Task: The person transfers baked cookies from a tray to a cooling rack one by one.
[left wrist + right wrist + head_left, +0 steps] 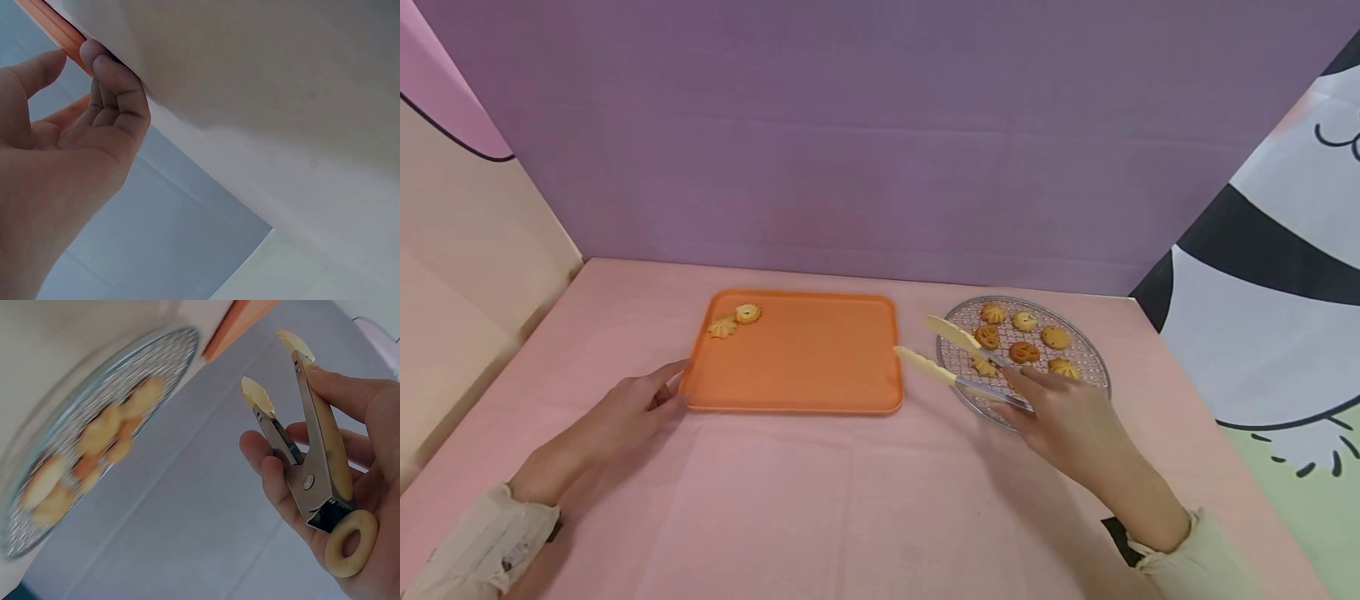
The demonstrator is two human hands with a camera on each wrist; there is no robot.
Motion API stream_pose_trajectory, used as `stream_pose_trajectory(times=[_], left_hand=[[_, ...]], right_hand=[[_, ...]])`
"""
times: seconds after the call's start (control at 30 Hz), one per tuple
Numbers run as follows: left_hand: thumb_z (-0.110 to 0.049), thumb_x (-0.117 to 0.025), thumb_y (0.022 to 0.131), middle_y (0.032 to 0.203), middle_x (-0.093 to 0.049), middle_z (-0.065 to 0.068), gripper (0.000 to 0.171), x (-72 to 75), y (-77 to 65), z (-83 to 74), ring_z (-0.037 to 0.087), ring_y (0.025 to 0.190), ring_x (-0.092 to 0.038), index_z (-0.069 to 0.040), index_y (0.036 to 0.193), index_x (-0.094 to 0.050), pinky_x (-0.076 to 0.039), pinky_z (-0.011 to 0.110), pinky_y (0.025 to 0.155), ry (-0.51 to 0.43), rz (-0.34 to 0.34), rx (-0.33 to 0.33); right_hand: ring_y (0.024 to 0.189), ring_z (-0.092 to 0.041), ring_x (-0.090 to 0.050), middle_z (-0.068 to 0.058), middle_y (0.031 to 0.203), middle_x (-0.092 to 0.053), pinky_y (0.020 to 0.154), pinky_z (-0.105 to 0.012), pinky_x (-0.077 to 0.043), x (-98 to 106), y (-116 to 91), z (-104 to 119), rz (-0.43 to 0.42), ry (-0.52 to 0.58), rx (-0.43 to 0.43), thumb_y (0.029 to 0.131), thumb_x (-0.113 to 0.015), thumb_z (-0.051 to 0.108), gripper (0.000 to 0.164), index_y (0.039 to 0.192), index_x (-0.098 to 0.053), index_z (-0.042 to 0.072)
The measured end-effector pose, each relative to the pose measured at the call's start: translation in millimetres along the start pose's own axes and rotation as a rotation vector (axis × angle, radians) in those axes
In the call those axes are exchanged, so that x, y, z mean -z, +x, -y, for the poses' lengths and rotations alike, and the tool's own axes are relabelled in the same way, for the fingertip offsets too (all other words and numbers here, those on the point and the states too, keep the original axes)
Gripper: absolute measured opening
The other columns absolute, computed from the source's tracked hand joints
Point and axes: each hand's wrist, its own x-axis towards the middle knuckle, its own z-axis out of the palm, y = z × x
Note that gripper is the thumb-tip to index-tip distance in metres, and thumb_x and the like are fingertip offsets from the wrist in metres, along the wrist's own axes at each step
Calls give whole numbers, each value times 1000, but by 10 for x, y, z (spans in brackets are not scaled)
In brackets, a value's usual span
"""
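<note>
My right hand holds a pair of small tongs with metal arms, cream scalloped tips and a ring at the back end. The tongs' arms stand spread, and nothing is between their tips. They reach leftward over a round wire rack of assorted cookies, some of them hidden behind the hand and tongs. At the left, my left hand has its fingertips at the near left edge of an orange tray, thumb and fingers apart. Two cookies, a flower-shaped one and a round one, lie in the tray's far left corner.
A pink cloth covers the table. Behind it rises a purple backdrop, with a beige panel on the left and a cartoon-printed panel on the right. A gap of table separates tray and rack.
</note>
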Motion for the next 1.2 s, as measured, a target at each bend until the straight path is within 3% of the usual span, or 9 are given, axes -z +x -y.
stream_pose_trajectory(times=[0.13,0.2,0.43,0.6,0.9,1.2], left_hand=[[-17,-63,99,79,-57,-4,55,3,-11,2,10,71,-50,7,144,-42,-42,25,64,1,1,-1],[-16,-62,99,79,-57,-4,55,1,-14,2,10,71,-49,7,144,-42,-42,25,64,0,0,-4],[-16,-61,99,78,-56,-4,55,-12,-21,24,10,70,-50,7,145,-42,-42,25,65,-2,4,9],[-15,-61,99,78,-57,-4,54,-11,-14,25,11,70,-50,8,144,-42,-42,25,64,-2,2,9],[-15,-62,99,80,-56,-3,56,32,5,-27,12,72,-50,7,146,-40,-42,26,65,-14,17,19],[-15,-63,98,78,-56,-3,55,20,-6,-20,12,71,-50,6,145,-43,-42,26,65,2,3,19]], right_hand=[[72,-29,-71,-16,99,-74,53,-41,-54,-105,205,176,28,14,31,81,-82,32,46,114,-73,2],[69,-25,-70,-13,95,-74,51,-38,-53,-173,298,257,32,29,59,80,-83,30,44,113,-73,2],[62,-16,-62,-4,83,-68,50,-31,-49,-360,599,529,66,61,140,84,-81,31,39,110,-70,4],[65,-15,-62,-2,88,-68,49,-28,-45,-446,819,671,149,92,106,88,-77,32,44,123,-68,6],[58,-12,-53,-1,79,-66,49,-28,-44,-647,1173,722,168,107,132,90,-75,33,50,132,-64,8],[57,-13,-54,-2,78,-63,49,-30,-46,-862,1406,761,249,102,101,90,-75,35,51,133,-64,10]])
